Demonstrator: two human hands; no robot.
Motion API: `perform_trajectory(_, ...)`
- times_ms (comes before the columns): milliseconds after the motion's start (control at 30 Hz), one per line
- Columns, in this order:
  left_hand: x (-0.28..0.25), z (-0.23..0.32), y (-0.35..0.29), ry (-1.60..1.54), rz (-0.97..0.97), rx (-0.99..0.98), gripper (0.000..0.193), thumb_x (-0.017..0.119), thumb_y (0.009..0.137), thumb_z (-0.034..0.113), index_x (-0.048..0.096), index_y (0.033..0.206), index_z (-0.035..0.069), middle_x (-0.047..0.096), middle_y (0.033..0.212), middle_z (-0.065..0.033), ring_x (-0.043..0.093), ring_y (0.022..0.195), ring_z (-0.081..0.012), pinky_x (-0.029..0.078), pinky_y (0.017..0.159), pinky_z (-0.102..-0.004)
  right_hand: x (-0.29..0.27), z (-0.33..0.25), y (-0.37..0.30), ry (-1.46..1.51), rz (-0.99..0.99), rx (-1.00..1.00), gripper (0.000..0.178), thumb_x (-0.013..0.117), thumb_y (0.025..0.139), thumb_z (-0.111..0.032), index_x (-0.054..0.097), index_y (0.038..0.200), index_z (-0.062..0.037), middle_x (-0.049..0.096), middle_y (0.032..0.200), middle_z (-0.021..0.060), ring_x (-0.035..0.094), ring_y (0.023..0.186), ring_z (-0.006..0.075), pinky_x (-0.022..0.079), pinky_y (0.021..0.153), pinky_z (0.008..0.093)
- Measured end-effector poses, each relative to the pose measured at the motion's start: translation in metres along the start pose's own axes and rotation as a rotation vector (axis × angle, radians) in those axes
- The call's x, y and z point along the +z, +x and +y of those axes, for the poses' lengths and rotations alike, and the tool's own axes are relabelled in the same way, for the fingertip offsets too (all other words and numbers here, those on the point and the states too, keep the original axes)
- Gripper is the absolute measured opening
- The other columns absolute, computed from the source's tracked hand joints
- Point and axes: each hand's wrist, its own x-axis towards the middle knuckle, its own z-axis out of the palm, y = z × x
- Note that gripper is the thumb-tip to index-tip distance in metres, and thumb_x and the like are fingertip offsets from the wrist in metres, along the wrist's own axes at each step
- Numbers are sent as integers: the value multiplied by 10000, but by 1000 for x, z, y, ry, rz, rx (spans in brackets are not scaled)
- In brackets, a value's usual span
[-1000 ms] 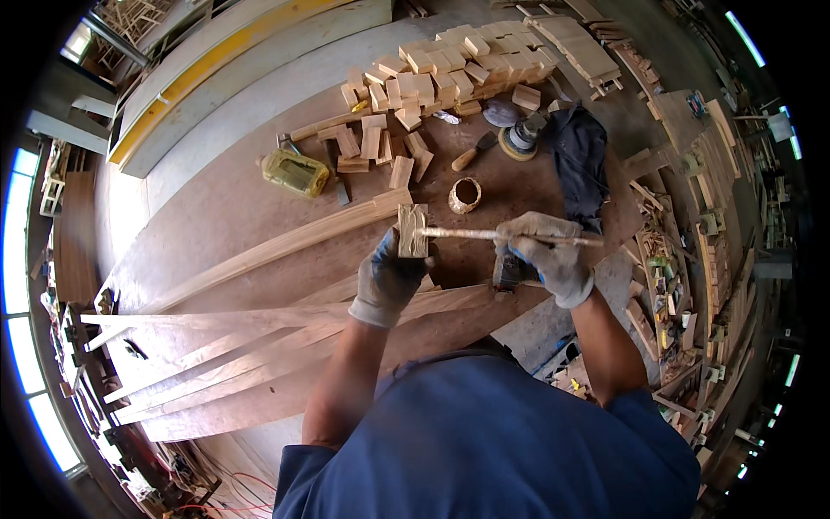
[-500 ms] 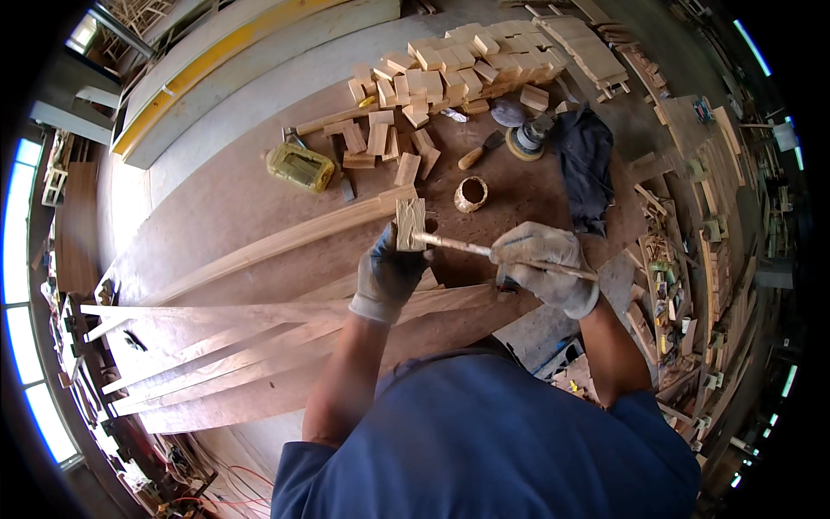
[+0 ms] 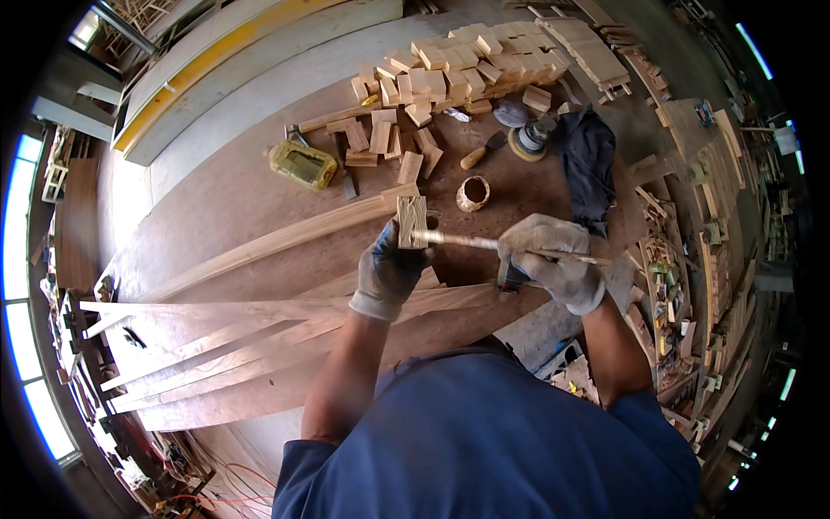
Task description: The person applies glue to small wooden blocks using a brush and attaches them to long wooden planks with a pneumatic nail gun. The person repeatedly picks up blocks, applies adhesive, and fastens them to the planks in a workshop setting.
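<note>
My left hand (image 3: 384, 278), in a grey-white work glove with dark fingers, grips a small wooden block (image 3: 411, 216). The block's upward face looks wet and streaked. Across from it, my gloved right hand (image 3: 555, 258) is closed round a long thin brush (image 3: 458, 240), whose handle end pokes out past the knuckles. The brush's pale tip touches the block's right side near its lower end. Just beyond the hands stands an open round pot (image 3: 473, 206), its outside crusted with a tan coating and its inside dark brown.
Long wooden strips (image 3: 277, 316) fan across the table's left. Loose blocks (image 3: 380, 137) lie before a large stack of blocks (image 3: 484, 65). Nearby are a yellowish plastic container (image 3: 301, 164), a wooden-handled tool (image 3: 482, 151), a sander (image 3: 529, 140) and a dark cloth (image 3: 590, 164).
My right hand has shifted slightly right and up, and the brush with it, its tip still at the block. My left hand and the block stay nearly in place.
</note>
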Motion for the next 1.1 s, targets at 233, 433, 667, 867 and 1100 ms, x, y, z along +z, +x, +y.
perform_trajectory(233, 6, 10, 2, -606, -44, -180, 579, 614, 1079, 402, 542, 1494, 5, 652, 1397, -226, 681, 1118, -340, 588, 940, -496, 1, -5, -2, -54, -200, 17, 100, 730, 902, -5, 780, 989, 1, 777, 977, 106, 770, 884, 186, 618, 758, 305)
perform_trajectory(433, 14, 8, -6, -415, -62, -85, 416, 504, 1152, 203, 511, 1492, -37, 676, 1313, -170, 666, 1091, -240, 579, 899, -364, -3, 3, 2, 217, 90, 279, 185, 700, 978, -84, 772, 1074, 57, 787, 986, 137, 761, 888, 180, 634, 804, 302)
perform_trajectory(667, 18, 15, -14, -457, -61, -176, 588, 472, 1145, 437, 513, 1490, -38, 677, 1307, -184, 668, 1088, -254, 566, 923, -384, -3, 24, 22, 234, 406, 306, 236, 692, 1021, -142, 750, 1145, 51, 778, 931, 112, 737, 789, 158, 604, 721, 284)
perform_trajectory(867, -9, 5, -25, -231, -119, -122, 676, 657, 1048, 449, 496, 1537, 10, 656, 1374, -199, 664, 1204, -302, 558, 986, -430, -18, 83, 31, 5, 455, 398, 192, 711, 1020, -156, 759, 1085, 19, 736, 849, 54, 678, 699, 98, 543, 631, 242)
perform_trajectory(1100, -12, 38, -60, 21, -21, -169, 749, 855, 900, 293, 542, 1499, -30, 697, 1267, -131, 684, 1150, -251, 568, 960, -396, -13, 176, 46, -202, 418, 433, 246, 726, 939, -272, 786, 957, -34, 774, 862, 146, 753, 815, 256, 582, 758, 408)
